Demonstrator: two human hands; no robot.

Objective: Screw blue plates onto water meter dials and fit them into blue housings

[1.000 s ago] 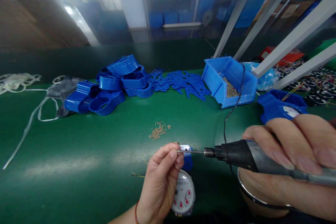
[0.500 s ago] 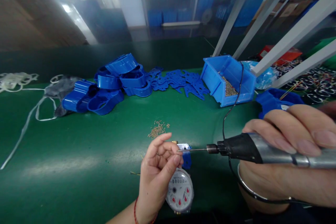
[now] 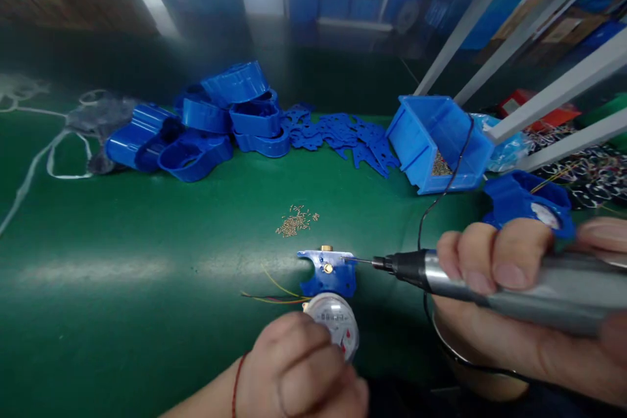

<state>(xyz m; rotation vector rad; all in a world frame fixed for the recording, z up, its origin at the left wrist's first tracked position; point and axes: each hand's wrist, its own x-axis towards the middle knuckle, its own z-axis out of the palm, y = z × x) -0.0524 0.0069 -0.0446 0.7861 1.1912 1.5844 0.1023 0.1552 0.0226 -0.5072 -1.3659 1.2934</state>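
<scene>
My right hand (image 3: 494, 261) is wrapped round a grey electric screwdriver (image 3: 529, 290). Its thin bit points left and reaches the upper right part of a blue bracket plate (image 3: 337, 284) with brass fittings; I cannot tell whether a screw is at the tip. Just below the plate lies a round water meter (image 3: 326, 310) with a white dial and red pointers. My left hand (image 3: 308, 366) is closed in front of the meter's lower part, hiding some of it. Whatever those curled fingers hold, if anything, is hidden. Thin coloured wires (image 3: 274, 299) stick out left of the meter.
Small brass screws (image 3: 294, 222) lie in a pile beyond the plate. Farther back are blue housings (image 3: 196, 150), flat blue plates (image 3: 337, 134) and a blue bin (image 3: 416, 144) with screws. A black cord (image 3: 441, 196) hangs by the bin. Another blue housing (image 3: 519, 199) stands at right.
My left hand has left the screwdriver tip and moved down toward me, its fingers now curled. The bit has come onto the blue plate. The view has tilted slightly down.
</scene>
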